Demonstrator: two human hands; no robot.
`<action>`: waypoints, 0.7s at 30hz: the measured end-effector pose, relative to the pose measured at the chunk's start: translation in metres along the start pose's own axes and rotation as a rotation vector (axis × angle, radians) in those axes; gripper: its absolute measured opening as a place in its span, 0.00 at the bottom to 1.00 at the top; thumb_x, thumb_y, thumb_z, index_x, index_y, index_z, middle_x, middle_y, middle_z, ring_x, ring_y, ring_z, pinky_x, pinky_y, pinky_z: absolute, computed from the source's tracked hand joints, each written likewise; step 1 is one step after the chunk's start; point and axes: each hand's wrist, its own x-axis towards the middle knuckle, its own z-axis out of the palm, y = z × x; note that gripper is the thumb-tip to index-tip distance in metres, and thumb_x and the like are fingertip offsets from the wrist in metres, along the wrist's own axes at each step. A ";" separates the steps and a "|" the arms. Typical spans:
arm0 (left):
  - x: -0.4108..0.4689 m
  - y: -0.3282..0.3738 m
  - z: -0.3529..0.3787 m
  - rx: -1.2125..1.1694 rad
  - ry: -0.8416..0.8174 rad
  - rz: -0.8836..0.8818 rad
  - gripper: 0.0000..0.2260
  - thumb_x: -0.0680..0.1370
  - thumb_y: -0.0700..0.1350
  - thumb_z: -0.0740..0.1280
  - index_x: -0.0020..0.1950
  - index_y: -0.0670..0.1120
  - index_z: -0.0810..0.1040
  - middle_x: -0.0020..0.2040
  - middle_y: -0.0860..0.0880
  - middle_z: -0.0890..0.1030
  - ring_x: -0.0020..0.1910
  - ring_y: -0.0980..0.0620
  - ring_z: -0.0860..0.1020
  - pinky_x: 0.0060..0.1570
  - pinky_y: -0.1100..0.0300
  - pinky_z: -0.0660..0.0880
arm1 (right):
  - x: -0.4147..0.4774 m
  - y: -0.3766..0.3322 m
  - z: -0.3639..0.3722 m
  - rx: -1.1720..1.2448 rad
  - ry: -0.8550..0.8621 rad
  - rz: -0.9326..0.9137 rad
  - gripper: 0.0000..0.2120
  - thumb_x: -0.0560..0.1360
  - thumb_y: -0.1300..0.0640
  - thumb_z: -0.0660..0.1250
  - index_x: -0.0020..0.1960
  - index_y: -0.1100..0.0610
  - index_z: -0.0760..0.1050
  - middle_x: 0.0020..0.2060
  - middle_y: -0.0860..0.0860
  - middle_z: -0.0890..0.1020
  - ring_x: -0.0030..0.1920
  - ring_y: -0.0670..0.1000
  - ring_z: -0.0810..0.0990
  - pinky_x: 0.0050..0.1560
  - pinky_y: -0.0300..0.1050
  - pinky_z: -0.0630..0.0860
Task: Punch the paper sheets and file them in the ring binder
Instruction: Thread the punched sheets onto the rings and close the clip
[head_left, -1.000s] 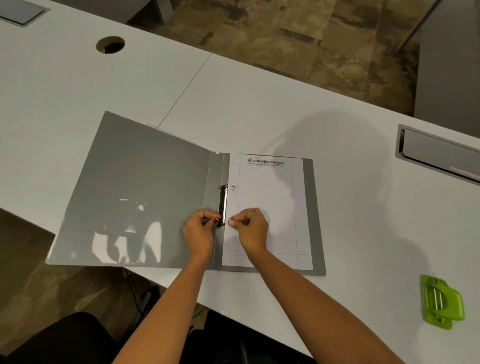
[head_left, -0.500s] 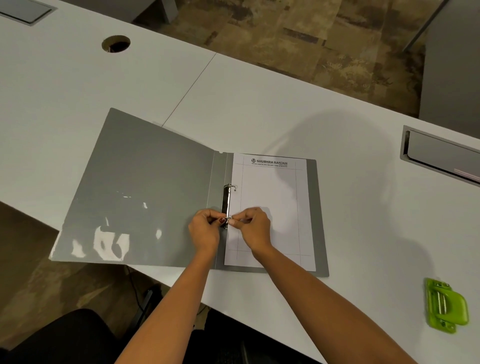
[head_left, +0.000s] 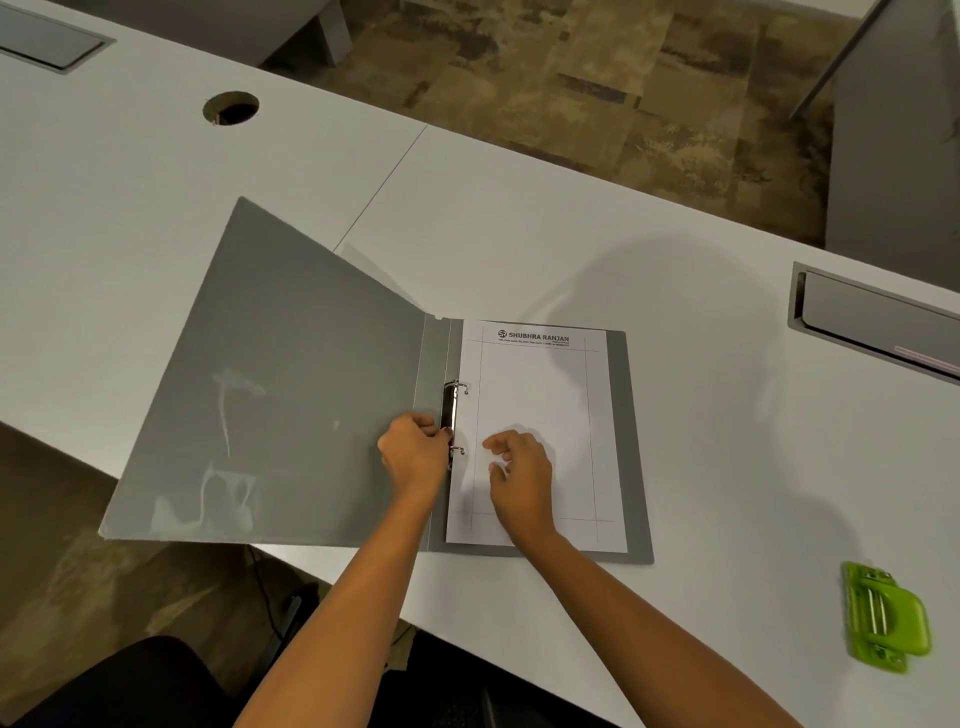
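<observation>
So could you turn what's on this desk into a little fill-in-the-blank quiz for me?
1. The ring binder lies ____ on the white table.
2. The paper sheet sits on the binder's ____ half.
3. The hole punch near the table edge is ____ in colour.
4. The left hand pinches at the metal rings, while the right hand holds ____.
Missing words: open; right; green; nothing.
</observation>
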 end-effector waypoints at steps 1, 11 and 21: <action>0.001 0.000 0.000 -0.001 0.002 -0.010 0.09 0.72 0.37 0.72 0.51 0.37 0.81 0.47 0.40 0.84 0.47 0.44 0.82 0.45 0.60 0.75 | -0.003 0.003 -0.001 -0.035 0.020 -0.018 0.11 0.75 0.67 0.65 0.56 0.57 0.76 0.55 0.52 0.77 0.55 0.47 0.74 0.55 0.28 0.67; 0.007 0.006 0.002 -0.010 -0.081 -0.089 0.04 0.74 0.35 0.68 0.40 0.42 0.81 0.31 0.49 0.77 0.29 0.54 0.74 0.29 0.70 0.69 | -0.002 0.013 -0.006 -0.024 -0.009 -0.019 0.10 0.75 0.65 0.66 0.55 0.56 0.76 0.55 0.52 0.76 0.58 0.49 0.73 0.58 0.32 0.68; 0.006 -0.003 0.004 -0.142 -0.069 -0.122 0.08 0.74 0.37 0.69 0.52 0.40 0.81 0.47 0.42 0.84 0.42 0.49 0.80 0.48 0.56 0.78 | 0.003 0.013 -0.010 -0.016 -0.030 -0.005 0.08 0.74 0.65 0.67 0.52 0.57 0.77 0.53 0.53 0.76 0.53 0.47 0.73 0.54 0.31 0.69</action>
